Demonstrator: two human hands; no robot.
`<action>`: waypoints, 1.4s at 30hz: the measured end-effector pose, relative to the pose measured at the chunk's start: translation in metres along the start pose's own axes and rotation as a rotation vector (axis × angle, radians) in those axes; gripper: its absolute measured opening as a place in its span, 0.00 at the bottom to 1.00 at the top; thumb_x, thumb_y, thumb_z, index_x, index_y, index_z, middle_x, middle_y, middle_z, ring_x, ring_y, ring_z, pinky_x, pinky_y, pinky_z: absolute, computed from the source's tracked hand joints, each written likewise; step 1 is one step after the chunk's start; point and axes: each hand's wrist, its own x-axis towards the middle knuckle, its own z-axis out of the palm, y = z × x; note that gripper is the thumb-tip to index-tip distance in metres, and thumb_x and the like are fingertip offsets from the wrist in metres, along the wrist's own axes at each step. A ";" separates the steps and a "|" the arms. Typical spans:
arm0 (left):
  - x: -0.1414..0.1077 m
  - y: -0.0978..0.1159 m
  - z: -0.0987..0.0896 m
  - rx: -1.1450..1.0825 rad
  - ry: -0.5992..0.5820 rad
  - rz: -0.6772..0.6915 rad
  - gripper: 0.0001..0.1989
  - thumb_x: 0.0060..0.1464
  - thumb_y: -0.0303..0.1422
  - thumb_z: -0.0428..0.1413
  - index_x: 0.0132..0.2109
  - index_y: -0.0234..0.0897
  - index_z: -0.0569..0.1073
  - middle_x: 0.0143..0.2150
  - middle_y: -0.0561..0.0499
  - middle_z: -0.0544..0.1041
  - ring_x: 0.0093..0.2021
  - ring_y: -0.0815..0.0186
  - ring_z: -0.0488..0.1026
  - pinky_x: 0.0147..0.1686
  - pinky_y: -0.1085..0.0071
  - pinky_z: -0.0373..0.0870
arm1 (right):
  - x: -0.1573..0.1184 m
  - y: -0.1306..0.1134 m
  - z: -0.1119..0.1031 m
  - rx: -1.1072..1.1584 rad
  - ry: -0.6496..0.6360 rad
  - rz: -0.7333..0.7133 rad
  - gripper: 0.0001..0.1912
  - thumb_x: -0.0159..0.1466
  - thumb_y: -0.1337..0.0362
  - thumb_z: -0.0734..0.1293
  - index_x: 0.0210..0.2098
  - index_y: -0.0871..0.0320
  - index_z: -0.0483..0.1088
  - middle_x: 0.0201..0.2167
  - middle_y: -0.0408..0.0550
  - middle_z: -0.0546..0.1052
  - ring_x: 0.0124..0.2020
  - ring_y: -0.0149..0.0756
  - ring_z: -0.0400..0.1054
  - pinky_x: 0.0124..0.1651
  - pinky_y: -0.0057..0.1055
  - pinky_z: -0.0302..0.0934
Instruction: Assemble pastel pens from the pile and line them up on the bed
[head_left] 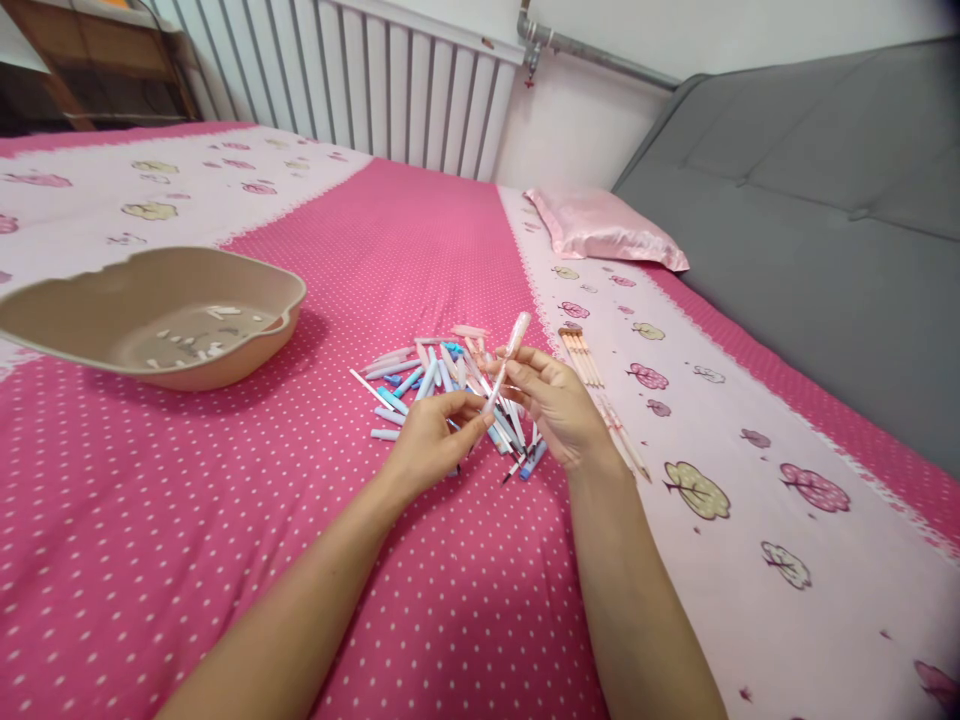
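The slim pen (514, 342) is in the air between the two hands, above the near right part of the pile of pens (427, 381) on the bed (420, 610). The left hand (435, 437) is closed in a pinch on the lower end of this pen, with thumb and fingers together. The right hand (559, 405) is also closed on it, its thumb and fingertips gripping higher up, near the thicker part. So the pen lies to the right and a little forward of the left hand, and just to the left of the right hand; both hands touch it, and neither is clearly nearer. Its long axis is tilted: from the left fingertips it goes upward in the view and slightly to the right, and the thick, clear pinkish end points away from the person. Whether this thick part is a separate cap, I cannot tell. Just beside the right hand lie pencils (581, 358), roughly parallel with each other.
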 end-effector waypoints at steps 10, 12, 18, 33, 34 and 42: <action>0.001 0.003 0.000 -0.086 -0.026 0.001 0.12 0.53 0.37 0.53 0.36 0.31 0.74 0.25 0.52 0.70 0.23 0.72 0.62 0.23 0.75 0.58 | 0.000 0.003 0.000 -0.060 -0.080 0.006 0.11 0.53 0.60 0.72 0.35 0.56 0.71 0.32 0.45 0.79 0.35 0.33 0.73 0.40 0.32 0.66; 0.001 0.003 0.000 -0.092 -0.027 0.003 0.12 0.53 0.37 0.53 0.35 0.31 0.74 0.24 0.53 0.69 0.23 0.72 0.61 0.23 0.75 0.58 | 0.000 0.003 0.000 -0.069 -0.081 0.004 0.12 0.53 0.59 0.72 0.35 0.56 0.72 0.33 0.45 0.79 0.35 0.33 0.73 0.41 0.33 0.66; 0.000 0.006 -0.001 -0.107 -0.034 0.019 0.11 0.54 0.37 0.53 0.33 0.33 0.73 0.24 0.54 0.68 0.24 0.72 0.61 0.25 0.74 0.59 | 0.000 0.003 -0.002 -0.062 -0.092 0.005 0.12 0.53 0.59 0.72 0.36 0.56 0.72 0.33 0.46 0.79 0.37 0.34 0.73 0.44 0.34 0.65; -0.001 0.011 -0.001 -0.139 -0.031 -0.013 0.10 0.53 0.36 0.53 0.32 0.33 0.72 0.23 0.54 0.67 0.23 0.72 0.61 0.24 0.74 0.58 | -0.001 0.003 -0.001 -0.080 -0.099 0.000 0.11 0.55 0.60 0.71 0.36 0.55 0.73 0.33 0.46 0.79 0.37 0.34 0.73 0.45 0.35 0.66; -0.002 0.011 -0.002 -0.139 -0.030 -0.013 0.10 0.53 0.36 0.53 0.32 0.33 0.72 0.23 0.54 0.67 0.24 0.72 0.61 0.24 0.74 0.58 | -0.001 0.003 -0.001 -0.085 -0.100 0.001 0.11 0.55 0.59 0.71 0.36 0.55 0.73 0.33 0.46 0.79 0.37 0.34 0.73 0.45 0.35 0.66; -0.001 0.009 -0.001 -0.126 -0.038 -0.015 0.12 0.54 0.38 0.53 0.33 0.33 0.71 0.24 0.54 0.66 0.24 0.72 0.60 0.25 0.74 0.57 | -0.001 0.004 -0.003 -0.089 -0.123 -0.008 0.12 0.54 0.58 0.72 0.37 0.55 0.73 0.34 0.46 0.79 0.37 0.34 0.73 0.46 0.36 0.65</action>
